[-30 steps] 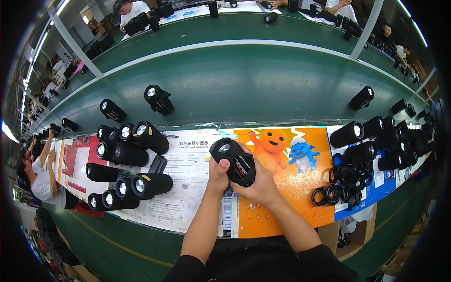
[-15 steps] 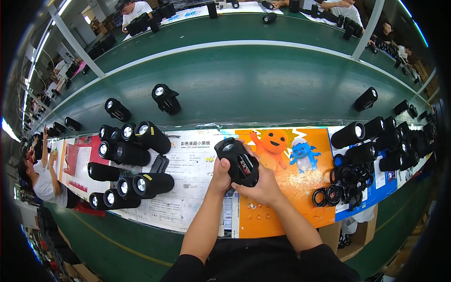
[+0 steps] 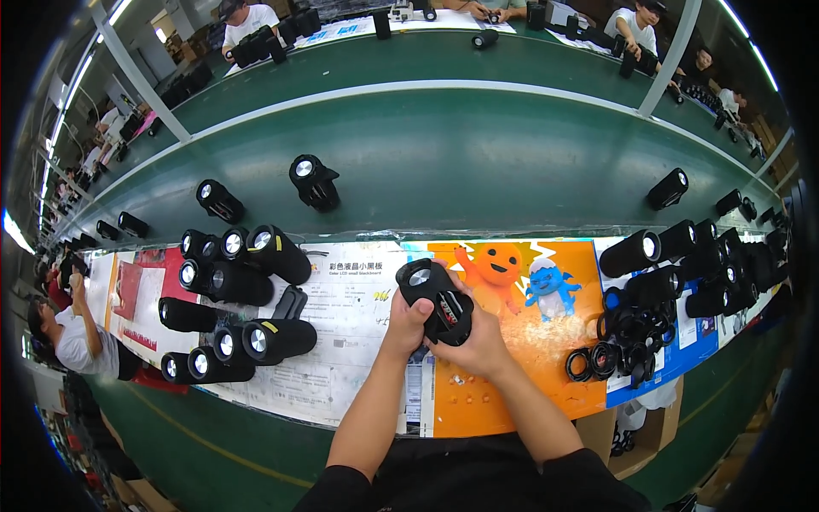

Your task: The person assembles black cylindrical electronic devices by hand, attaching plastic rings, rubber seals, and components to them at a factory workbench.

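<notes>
A black cylindrical speaker [image 3: 436,294] is held between both my hands over the middle of the bench. It tilts, with its round silver-centred end up and a dark oval panel with red and white print facing me. My left hand [image 3: 404,328] grips its left side, the thumb pressed near the end cap. Wrapped round the lower right side is my right hand [image 3: 479,343], its thumb under the panel. The fingers behind the speaker are mostly hidden.
Several black speakers [image 3: 279,340] lie at left on the bench. More speakers [image 3: 631,253] stand at right, beside a heap of black rings [image 3: 604,358]. The green conveyor [image 3: 478,162] carries scattered speakers. An open carton [image 3: 657,439] sits below right. Co-workers sit across and at far left.
The speaker in my hands has shifted slightly right and down. Speakers on the conveyor have moved a little to the right. A co-worker across at right now reaches down to a speaker.
</notes>
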Action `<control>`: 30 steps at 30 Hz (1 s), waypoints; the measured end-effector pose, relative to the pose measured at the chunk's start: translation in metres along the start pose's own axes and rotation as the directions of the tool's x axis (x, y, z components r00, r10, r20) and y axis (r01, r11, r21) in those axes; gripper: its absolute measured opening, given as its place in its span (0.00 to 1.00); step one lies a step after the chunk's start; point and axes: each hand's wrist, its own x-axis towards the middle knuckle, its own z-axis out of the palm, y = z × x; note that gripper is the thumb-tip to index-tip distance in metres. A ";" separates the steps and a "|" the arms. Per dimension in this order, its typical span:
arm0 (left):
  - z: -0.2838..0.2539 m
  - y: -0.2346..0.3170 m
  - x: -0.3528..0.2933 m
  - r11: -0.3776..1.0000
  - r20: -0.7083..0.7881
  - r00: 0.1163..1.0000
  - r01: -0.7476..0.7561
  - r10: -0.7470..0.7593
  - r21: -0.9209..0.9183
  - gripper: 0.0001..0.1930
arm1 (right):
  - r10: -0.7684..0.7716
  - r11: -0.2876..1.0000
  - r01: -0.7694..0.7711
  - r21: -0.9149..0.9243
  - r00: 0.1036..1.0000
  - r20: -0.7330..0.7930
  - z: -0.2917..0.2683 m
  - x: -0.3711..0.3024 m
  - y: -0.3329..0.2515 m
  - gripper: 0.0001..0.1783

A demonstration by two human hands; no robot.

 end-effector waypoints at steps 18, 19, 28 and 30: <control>-0.006 -0.001 0.006 0.985 0.067 0.996 0.049 -0.061 0.168 0.44 | 0.097 0.995 -0.095 -0.028 0.993 0.063 -0.041 -0.035 -0.046 0.38; 0.001 -0.001 0.007 0.975 0.102 0.993 0.036 -0.060 0.221 0.45 | -0.151 0.938 0.120 -0.326 0.986 -0.073 -0.053 -0.051 -0.039 0.32; 0.022 0.004 0.001 0.936 0.161 0.967 0.135 -0.195 0.326 0.46 | -0.174 0.650 -0.204 -0.732 0.898 -0.405 -0.192 -0.173 -0.055 0.09; 0.021 0.002 -0.001 0.944 0.135 0.974 0.136 -0.184 0.302 0.57 | -0.197 0.544 -0.070 -0.836 0.958 -0.209 -0.193 -0.159 -0.049 0.12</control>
